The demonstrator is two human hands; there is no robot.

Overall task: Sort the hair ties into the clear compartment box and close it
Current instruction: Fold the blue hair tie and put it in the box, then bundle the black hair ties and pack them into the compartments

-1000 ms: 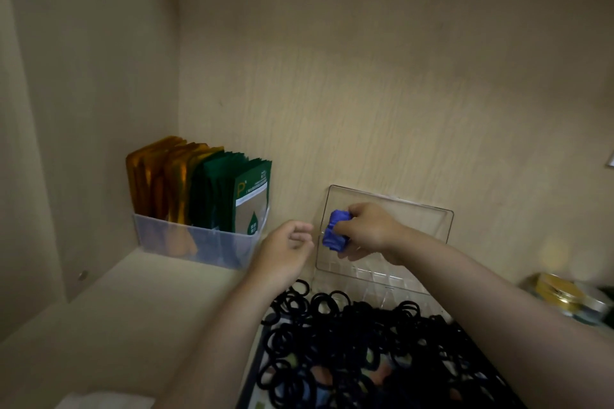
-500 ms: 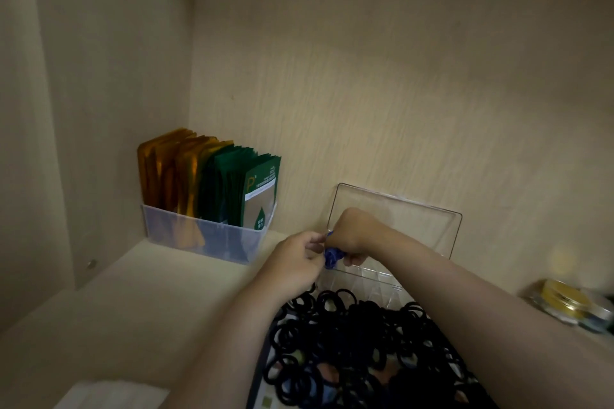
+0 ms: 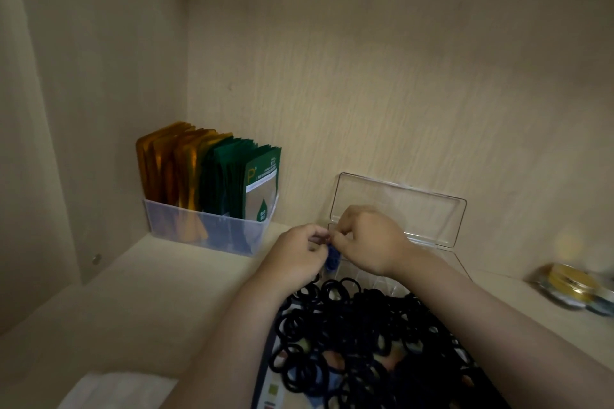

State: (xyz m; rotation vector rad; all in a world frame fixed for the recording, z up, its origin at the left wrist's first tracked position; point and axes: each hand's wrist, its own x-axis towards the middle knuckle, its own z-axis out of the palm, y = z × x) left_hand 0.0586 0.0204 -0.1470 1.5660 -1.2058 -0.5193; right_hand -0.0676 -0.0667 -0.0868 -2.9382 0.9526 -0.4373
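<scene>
Above the open clear box [image 3: 408, 209] — blue hair tie [image 3: 332, 260] pinched between left hand [image 3: 295, 256] and right hand [image 3: 368, 242]; sachets [image 3: 232, 173] in tub [image 3: 206, 231]

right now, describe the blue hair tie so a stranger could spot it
Find the clear compartment box, lid open against the back wall. At its left end the left hand and right hand pinch the blue hair tie between them. It's the only blue one, above the heap of black hair ties.
</scene>
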